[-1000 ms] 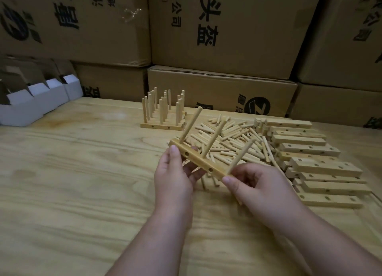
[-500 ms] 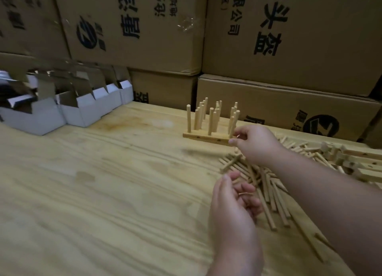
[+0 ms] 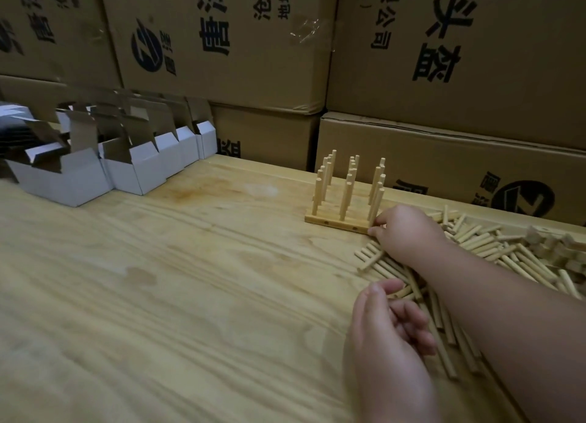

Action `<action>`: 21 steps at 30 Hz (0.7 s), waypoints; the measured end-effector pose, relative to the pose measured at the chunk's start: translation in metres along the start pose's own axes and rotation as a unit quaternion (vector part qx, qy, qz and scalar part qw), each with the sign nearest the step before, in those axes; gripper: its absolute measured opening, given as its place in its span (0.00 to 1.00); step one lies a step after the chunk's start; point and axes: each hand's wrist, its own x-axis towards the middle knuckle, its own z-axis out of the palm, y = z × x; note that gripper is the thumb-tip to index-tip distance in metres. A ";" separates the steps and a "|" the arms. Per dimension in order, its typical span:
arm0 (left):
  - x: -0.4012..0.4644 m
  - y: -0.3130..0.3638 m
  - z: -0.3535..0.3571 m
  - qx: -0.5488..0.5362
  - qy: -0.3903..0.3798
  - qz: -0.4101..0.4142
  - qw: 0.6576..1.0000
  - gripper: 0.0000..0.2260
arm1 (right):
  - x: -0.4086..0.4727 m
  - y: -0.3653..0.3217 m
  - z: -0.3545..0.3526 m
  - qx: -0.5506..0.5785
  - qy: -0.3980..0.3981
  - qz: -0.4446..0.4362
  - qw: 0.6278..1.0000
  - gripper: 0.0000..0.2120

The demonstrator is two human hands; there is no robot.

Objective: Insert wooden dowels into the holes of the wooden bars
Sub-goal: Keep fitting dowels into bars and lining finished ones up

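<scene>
Fingertips of the right hand [image 3: 404, 232] pinch the near right corner of the front bar [image 3: 336, 224], right of centre in the frame, where finished bars stand in a row with dowels [image 3: 345, 197] upright. The left hand [image 3: 385, 330] hovers lower right, fingers loosely curled, holding nothing. Loose dowels [image 3: 475, 242] lie heaped on the bench [image 3: 158, 280] at the right edge. Bars look light and stiff; dowels are probably only friction-held, so grip the bar ends, not the pegs.
</scene>
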 end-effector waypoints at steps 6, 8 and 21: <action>-0.001 -0.003 0.000 -0.007 -0.004 0.006 1.000 0.16 | -0.002 -0.002 -0.003 -0.014 0.000 0.007 1.000 0.11; 0.000 -0.004 0.000 -0.010 -0.005 0.005 1.000 0.16 | -0.002 -0.003 -0.004 -0.013 0.002 0.010 1.000 0.10; -0.001 -0.011 -0.002 -0.007 -0.025 0.029 0.999 0.16 | -0.017 0.004 -0.013 0.038 0.042 0.010 0.998 0.14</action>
